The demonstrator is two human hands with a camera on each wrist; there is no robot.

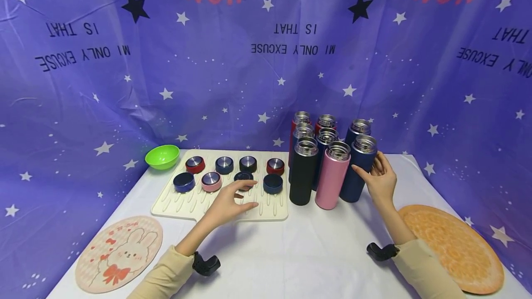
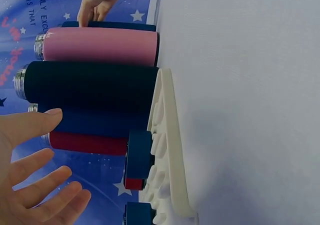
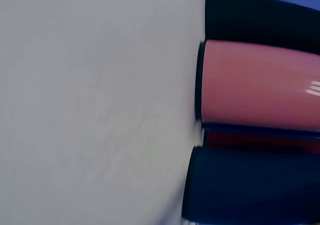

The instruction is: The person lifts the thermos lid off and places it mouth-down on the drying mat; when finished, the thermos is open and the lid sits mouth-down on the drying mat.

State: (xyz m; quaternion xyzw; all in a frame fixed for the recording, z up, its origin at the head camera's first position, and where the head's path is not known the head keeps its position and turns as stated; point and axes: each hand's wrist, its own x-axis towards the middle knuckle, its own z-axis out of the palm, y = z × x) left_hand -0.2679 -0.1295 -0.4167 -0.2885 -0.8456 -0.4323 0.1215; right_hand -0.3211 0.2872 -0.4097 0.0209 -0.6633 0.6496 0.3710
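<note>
My right hand [image 1: 380, 181] grips a dark blue bottle [image 1: 358, 183] at the front right of a group of lidless bottles, thumb on its near side and fingers round the right. A pink bottle [image 1: 332, 179] and a black bottle [image 1: 303, 174] stand upright beside it. My left hand [image 1: 230, 202] hovers over the cream tray [image 1: 187, 209], thumb and fingers apart, holding nothing. Beneath its fingertips sits a dark lid [image 1: 243, 178], partly covered. In the left wrist view those spread fingers [image 2: 45, 177] hang near the bottles and touch none.
Several lids, among them a pink lid [image 1: 211, 182] and a red lid [image 1: 195, 164], lie on the tray. Behind it is a green bowl [image 1: 162, 157]. A rabbit mat [image 1: 120, 253] lies left, an orange round mat [image 1: 453, 248] right. A purple cloth [image 1: 232, 82] hangs behind.
</note>
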